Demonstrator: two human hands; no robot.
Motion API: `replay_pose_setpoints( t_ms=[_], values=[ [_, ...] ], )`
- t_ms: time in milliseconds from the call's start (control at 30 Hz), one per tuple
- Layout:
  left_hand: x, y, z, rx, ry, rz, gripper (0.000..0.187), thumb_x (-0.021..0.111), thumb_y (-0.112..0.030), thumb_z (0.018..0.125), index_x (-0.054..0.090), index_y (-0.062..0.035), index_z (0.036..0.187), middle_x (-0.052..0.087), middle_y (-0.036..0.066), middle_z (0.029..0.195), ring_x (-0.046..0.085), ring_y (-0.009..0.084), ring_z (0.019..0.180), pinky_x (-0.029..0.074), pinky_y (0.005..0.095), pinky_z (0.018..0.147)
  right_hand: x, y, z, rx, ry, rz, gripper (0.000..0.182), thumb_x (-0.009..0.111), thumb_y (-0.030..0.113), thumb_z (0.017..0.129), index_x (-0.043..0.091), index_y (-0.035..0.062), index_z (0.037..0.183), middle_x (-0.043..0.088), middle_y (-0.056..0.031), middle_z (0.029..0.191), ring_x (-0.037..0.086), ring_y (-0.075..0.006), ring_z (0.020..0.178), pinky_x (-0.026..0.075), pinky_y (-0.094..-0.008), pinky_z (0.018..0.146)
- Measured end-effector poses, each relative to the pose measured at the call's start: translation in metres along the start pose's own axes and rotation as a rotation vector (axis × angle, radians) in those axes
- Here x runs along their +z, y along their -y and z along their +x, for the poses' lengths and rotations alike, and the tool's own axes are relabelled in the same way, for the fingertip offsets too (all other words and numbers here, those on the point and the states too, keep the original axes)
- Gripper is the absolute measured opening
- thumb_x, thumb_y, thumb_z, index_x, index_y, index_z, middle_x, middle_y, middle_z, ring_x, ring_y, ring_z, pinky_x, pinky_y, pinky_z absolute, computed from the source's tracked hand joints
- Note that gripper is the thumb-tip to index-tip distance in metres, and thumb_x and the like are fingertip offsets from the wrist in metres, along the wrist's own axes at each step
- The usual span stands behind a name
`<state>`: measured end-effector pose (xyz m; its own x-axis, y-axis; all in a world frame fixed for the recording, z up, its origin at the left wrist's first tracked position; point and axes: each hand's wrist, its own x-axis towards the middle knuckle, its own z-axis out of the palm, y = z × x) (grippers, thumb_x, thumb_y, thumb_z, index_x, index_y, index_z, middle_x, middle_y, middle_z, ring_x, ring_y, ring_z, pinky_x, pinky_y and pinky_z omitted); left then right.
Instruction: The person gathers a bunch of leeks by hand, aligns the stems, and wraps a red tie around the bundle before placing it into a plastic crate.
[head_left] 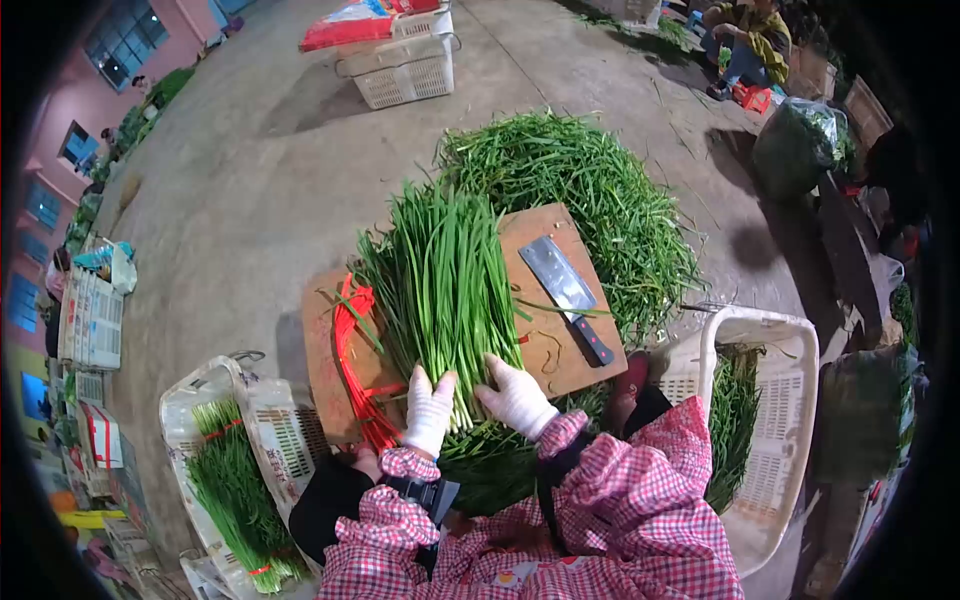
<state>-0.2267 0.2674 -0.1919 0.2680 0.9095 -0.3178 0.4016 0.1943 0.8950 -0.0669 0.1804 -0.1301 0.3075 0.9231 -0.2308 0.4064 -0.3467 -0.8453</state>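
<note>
A thick bunch of green garlic chives (pixel 450 270) lies on a wooden board (pixel 322 385), leaves pointing away from me and pale stem ends toward me. My left hand (pixel 430 412), in a white glove, is closed against the left side of the stem ends. On their right side, my gloved right hand (pixel 517 400) presses in with its fingers around the stems. A cleaver (pixel 560 278) with a dark handle rests on the board to the right of the bunch. Red ties (pixel 350 345) lie along its left side, running down toward my left wrist.
Loose green leaves (pixel 590 190) are heaped beyond the board. A white crate (pixel 205 380) at left holds tied chives (pixel 235 480); another crate (pixel 790 430) at right holds greens. Farther off stand a basket (pixel 405 75) with red packaging and a seated person (pixel 755 45).
</note>
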Motion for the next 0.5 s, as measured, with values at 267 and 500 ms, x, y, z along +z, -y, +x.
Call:
replay_pose_setpoints(
  t_ms=[267, 500],
  values=[
    [-0.014, -0.020, -0.006, -0.089, 0.022, 0.048, 0.080, 0.066, -0.043, 0.082, 0.036, 0.0088, 0.135, 0.055, 0.025, 0.122, 0.056, 0.0325, 0.107, 0.042, 0.0400, 0.092, -0.035, -0.003, -0.012, -0.004, 0.017, 0.007, 0.054, 0.065, 0.031, 0.084, 0.051, 0.0008, 0.126, 0.067, -0.0220, 0.094, 0.065, -0.0344, 0.089, 0.051, -0.0378, 0.078],
    [-0.030, -0.053, -0.017, 0.180, -0.101, 0.492, 0.067, 0.062, -0.045, 0.085, 0.050, 0.0087, 0.124, 0.056, 0.027, 0.119, 0.052, 0.0376, 0.113, 0.040, 0.0398, 0.097, -0.065, -0.058, -0.051, 0.104, -0.135, -0.065, 0.031, 0.061, 0.024, 0.085, 0.062, 0.0029, 0.107, 0.067, -0.0198, 0.091, 0.066, -0.0327, 0.088, 0.051, -0.0361, 0.079]
  ],
)
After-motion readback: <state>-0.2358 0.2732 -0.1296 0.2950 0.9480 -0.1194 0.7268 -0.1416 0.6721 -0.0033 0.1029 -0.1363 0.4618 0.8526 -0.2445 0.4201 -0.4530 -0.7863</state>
